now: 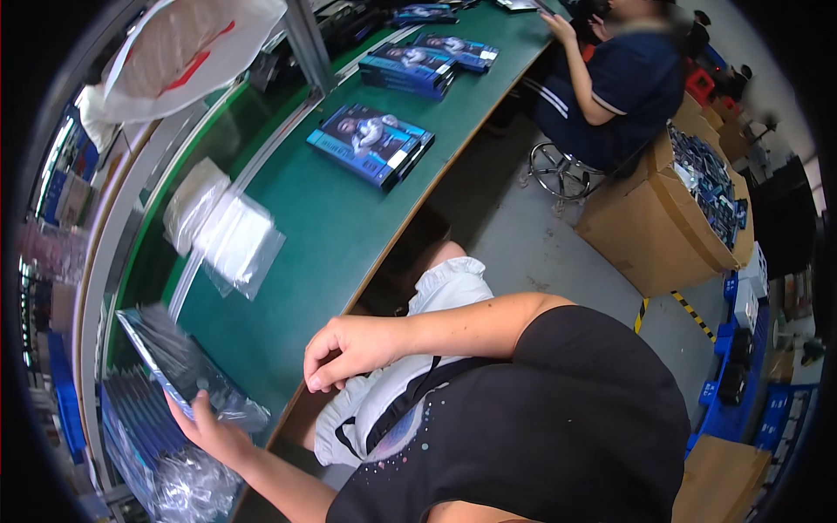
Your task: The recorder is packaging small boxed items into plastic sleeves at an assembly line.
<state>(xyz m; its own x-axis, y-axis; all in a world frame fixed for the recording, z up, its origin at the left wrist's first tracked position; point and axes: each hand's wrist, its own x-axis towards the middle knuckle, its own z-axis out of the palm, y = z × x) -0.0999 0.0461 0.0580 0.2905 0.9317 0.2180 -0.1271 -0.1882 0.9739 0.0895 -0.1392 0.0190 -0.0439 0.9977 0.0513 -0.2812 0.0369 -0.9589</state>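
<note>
Leftmost, the left hand [209, 429] grips a flat blue box in clear wrap [179, 362] by its lower corner, tilted up off the desk [349, 235]. Below it lies a stack of similar blue boxes [131, 436] with crinkled clear film [187, 484] at the near left end of the desk. Beyond, toward the far edge, a few clear plastic bags [231, 235] lie flat, with bare green surface all around them and down to the wooden front edge. Next, the right hand [349, 349] hangs just off that front edge over the lap, fingers curled inward and holding nothing that can be seen. Farther along the desk a pair of blue boxes [370, 144] sits near the middle, well apart from the bags, and another stack of blue boxes [410, 68] lies beyond. Rightward, a seated person [619, 87] works at the far end on a metal stool [558, 170], beside an open cardboard carton [663, 227] standing on the grey floor [532, 248].
</note>
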